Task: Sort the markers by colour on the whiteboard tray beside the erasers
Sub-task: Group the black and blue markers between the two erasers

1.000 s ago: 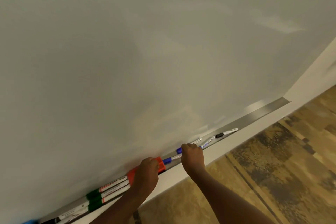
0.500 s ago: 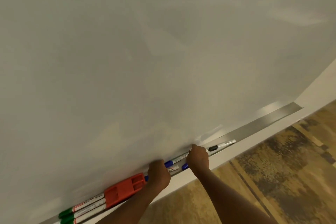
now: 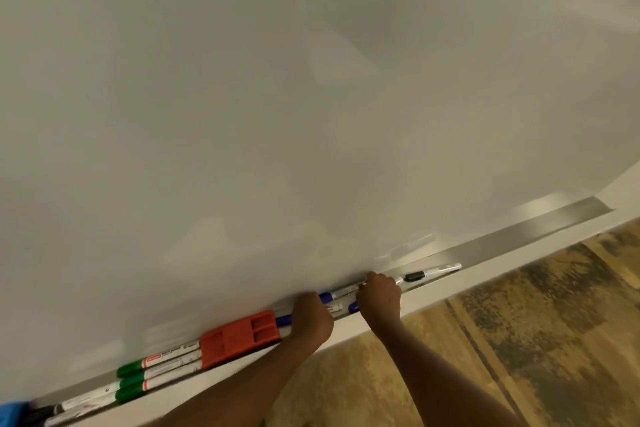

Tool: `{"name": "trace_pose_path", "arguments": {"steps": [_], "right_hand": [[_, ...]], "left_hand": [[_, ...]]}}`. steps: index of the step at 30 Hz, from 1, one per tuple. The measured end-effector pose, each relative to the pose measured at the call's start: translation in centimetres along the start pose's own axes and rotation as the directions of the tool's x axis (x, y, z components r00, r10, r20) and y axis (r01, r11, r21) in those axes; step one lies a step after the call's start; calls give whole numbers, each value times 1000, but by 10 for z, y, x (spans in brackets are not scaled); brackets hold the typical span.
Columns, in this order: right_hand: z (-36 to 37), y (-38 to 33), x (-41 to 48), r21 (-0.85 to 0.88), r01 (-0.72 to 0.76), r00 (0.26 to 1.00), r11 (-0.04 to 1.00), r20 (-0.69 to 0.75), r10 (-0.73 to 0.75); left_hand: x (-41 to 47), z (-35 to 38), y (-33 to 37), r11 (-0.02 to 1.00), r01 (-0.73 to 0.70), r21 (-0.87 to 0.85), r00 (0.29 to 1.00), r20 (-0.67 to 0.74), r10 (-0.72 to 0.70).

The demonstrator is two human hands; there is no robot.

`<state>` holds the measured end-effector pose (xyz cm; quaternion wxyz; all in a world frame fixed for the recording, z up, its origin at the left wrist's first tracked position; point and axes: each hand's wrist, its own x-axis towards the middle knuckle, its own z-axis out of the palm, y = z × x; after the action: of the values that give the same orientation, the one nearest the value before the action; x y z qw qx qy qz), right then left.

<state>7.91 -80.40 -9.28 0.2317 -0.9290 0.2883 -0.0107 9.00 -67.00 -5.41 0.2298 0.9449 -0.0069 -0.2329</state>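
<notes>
A metal whiteboard tray (image 3: 526,239) runs along the bottom of the board. An orange eraser (image 3: 239,338) lies in it, with three green-capped markers (image 3: 156,366) to its left. Blue-capped markers (image 3: 337,295) lie between my two hands. My left hand (image 3: 310,317) rests closed on the blue markers just right of the eraser. My right hand (image 3: 379,295) is closed on the other ends of these blue markers. A black-capped marker (image 3: 431,273) lies alone in the tray right of my right hand.
A blue object (image 3: 12,411) and dark-capped markers (image 3: 45,414) sit at the tray's far left end. The white board (image 3: 311,114) fills the upper view. Patterned brown carpet (image 3: 519,340) lies below the tray.
The view shifted right and the eraser, once under my left hand, now lies free to its left. Both hands moved right along the tray onto the blue markers.
</notes>
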Motion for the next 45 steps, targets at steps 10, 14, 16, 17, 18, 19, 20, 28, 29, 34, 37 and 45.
{"name": "trace_pose_path", "arguments": {"steps": [10,14,16,17,18,19,20,28,29,34,37,45], "right_hand": [[6,-17,-23,-80,172,976,982,-123,-181],[11,-32,-37,-60,189,973,980,-120,-195],[15,-38,-42,-65,190,975,980,-103,-196],[16,-41,-44,-75,192,976,978,-93,-199],[19,-42,-45,-86,188,978,978,-78,-195],[21,-43,-45,-94,181,980,979,-62,-188],[22,-44,-46,-99,175,982,980,-49,-181],[27,-48,-48,-114,167,986,979,9,-167],[26,-49,-48,-117,174,985,978,16,-173],[28,-47,-49,-124,186,981,975,79,-177],[30,-46,-50,-107,200,977,974,100,-190],[28,-47,-50,-3,193,972,981,140,-190]], "left_hand": [[-15,-3,-23,998,-19,-51,986,-169,10],[-19,-10,-44,999,-24,-25,979,-204,19],[-18,-14,-55,999,-34,16,975,-221,37],[-18,-16,-58,999,-35,33,972,-230,42],[-19,-18,-61,998,-35,46,971,-236,45],[-19,-19,-63,998,-41,57,969,-240,53],[-18,-20,-65,996,-52,66,968,-243,67],[-19,-18,-70,932,-182,313,963,-137,234],[-19,-18,-71,922,-190,338,960,-133,247],[-20,-15,-73,895,-196,400,961,-103,256],[-19,-16,-72,897,-188,401,966,-92,243],[-18,-15,-66,889,-176,423,965,-104,240]]}}
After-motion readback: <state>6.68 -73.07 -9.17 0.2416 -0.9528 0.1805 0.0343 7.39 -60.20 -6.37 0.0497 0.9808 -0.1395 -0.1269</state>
